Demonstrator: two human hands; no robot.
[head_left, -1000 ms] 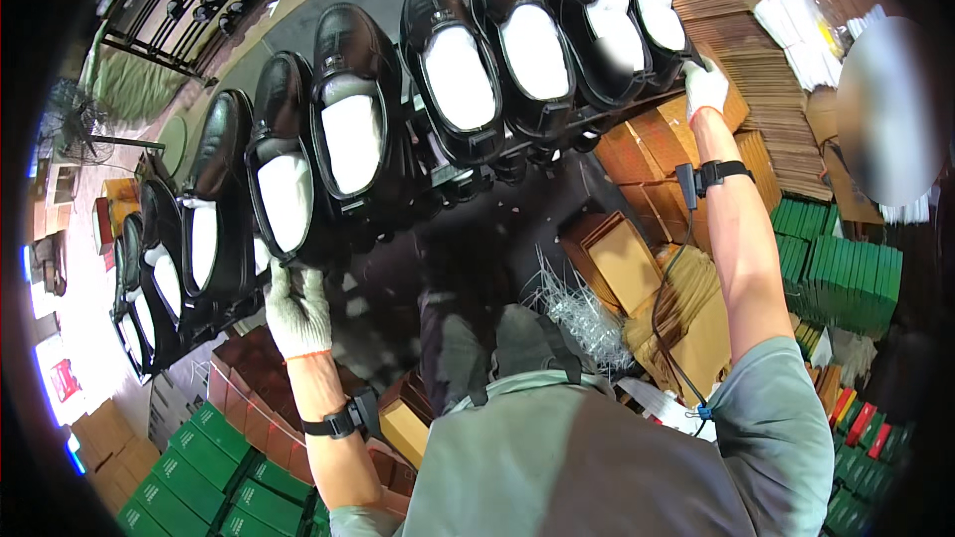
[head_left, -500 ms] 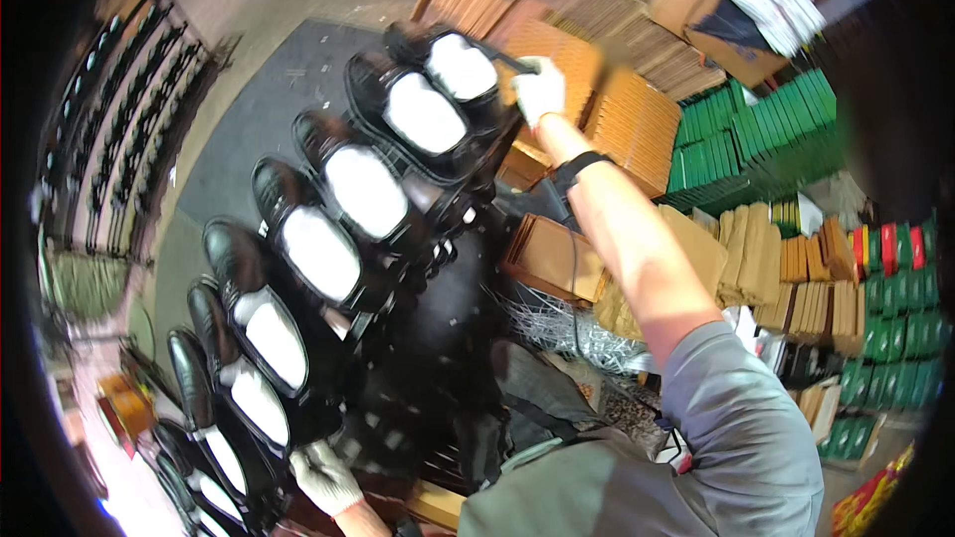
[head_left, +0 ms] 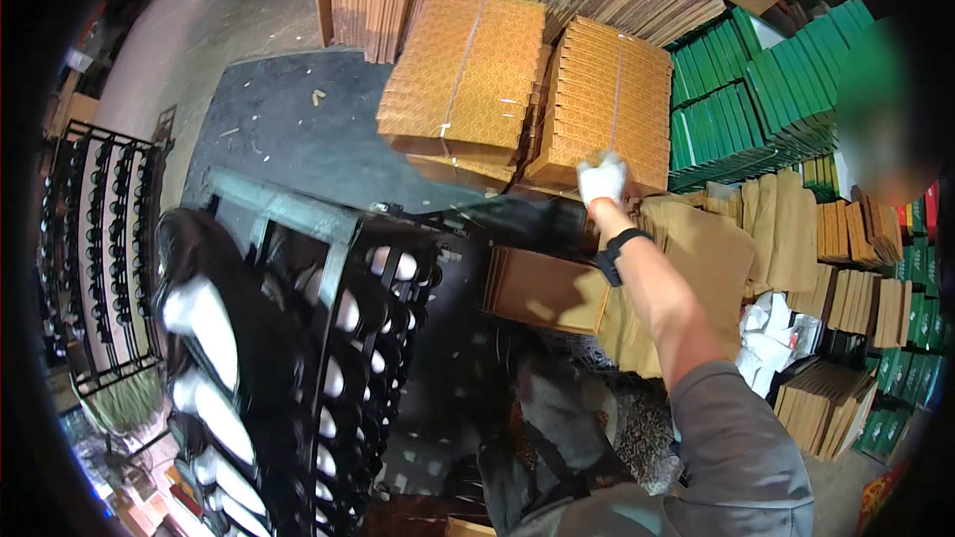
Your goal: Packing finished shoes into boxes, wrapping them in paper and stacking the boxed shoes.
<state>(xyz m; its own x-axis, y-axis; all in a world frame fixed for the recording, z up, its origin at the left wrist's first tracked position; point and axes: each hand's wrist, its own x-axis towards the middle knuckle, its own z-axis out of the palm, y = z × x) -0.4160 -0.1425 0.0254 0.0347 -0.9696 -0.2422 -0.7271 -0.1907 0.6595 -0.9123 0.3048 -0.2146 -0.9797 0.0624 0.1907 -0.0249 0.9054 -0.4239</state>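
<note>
Warehouse floor [head_left: 288, 139] dark, stock piled round for reach. Right hand [head_left: 602, 179], white-gloved, arm extended forward, rests against bundled orange flat cartons [head_left: 607, 99]; fingers appear curled, grip cannot be confirmed. Second bundle [head_left: 468, 75] just left of hand, strapped to stay flat. Green boxes [head_left: 736, 109] stacked right of hand. Black shoe rack [head_left: 328, 368] low left, shoes [head_left: 204, 318] stuffed white to hold shape. Left hand out of view.

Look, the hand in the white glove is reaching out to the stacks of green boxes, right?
Not quite. In the head view the right hand in the white glove is stretched out to the bundles of flat golden-brown cardboard, not the green boxes. Those green stacks sit further to the right, apart from the glove.
</note>
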